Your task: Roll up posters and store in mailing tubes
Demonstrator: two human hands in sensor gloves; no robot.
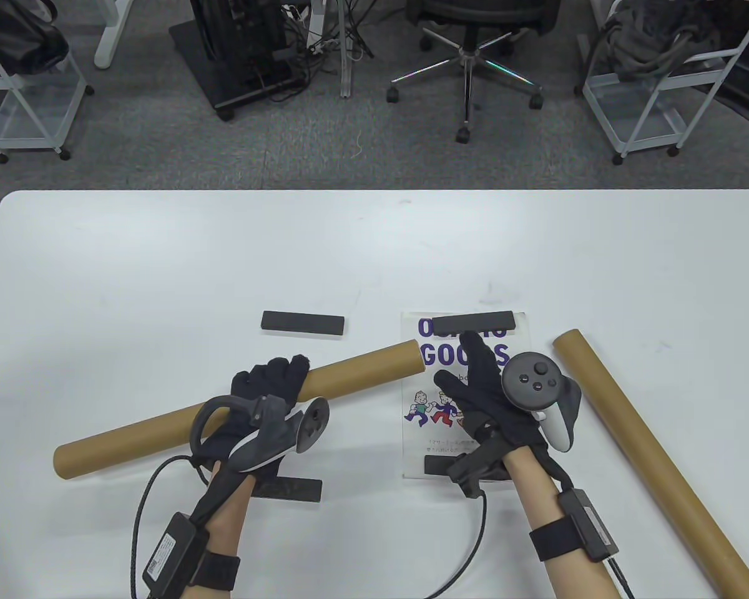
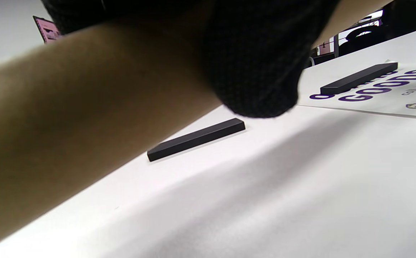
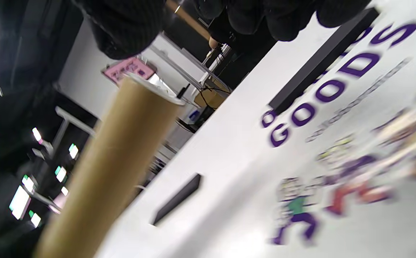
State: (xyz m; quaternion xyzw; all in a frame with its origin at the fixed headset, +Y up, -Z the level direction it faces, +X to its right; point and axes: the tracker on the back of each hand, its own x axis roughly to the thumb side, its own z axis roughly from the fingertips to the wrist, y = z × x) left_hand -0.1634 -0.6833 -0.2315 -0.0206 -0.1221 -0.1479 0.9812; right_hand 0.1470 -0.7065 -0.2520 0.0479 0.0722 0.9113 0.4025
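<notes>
A tube (image 1: 237, 409) is gripped by the left hand (image 1: 268, 399) above the bench (image 1: 162, 262). The poster (image 1: 468, 399) lies flat under 2 weights, the spread right hand (image 1: 493, 387) over it. Creasing is risked if it is rolled before the weights are lifted.

Tubes (image 1: 237, 409) plain brown cardboard. Poster (image 1: 430, 437) white, purple lettering, multicoloured cartoon figures. Weight bars (image 1: 303, 323) matte black. Table (image 1: 162, 281) white. Gloves (image 1: 274, 380) black.

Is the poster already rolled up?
No, the poster lies flat on the table with a black bar across its top edge and the right hand over it.
</notes>
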